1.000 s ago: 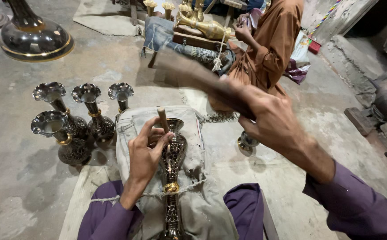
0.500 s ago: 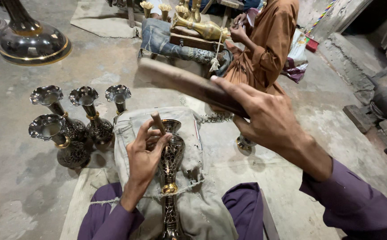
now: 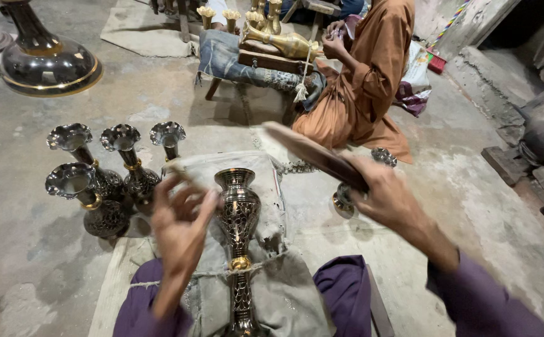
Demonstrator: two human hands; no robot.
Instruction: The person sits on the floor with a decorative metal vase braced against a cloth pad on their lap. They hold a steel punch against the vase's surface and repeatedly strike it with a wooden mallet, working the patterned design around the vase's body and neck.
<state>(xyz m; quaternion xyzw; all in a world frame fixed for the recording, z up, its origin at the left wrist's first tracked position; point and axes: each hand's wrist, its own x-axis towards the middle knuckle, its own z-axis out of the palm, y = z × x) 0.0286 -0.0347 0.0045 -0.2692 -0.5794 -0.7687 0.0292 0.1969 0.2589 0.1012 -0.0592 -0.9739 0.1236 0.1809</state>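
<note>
head view: person sits on the floor
right hand (image 3: 384,196): fingers clamped around a flat wooden stick (image 3: 312,156)
left hand (image 3: 181,218): fingers spread apart, just beside the engraved vase (image 3: 239,212)
vase: upright on grey cloth (image 3: 266,187), between the knees

Vase (image 3: 239,212) on cloth (image 3: 266,187) (between hands); four vases (image 3: 106,175) left.

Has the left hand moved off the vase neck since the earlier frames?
Yes. The left hand has shifted leftward, off the engraved vase lying on the cushion.
</note>
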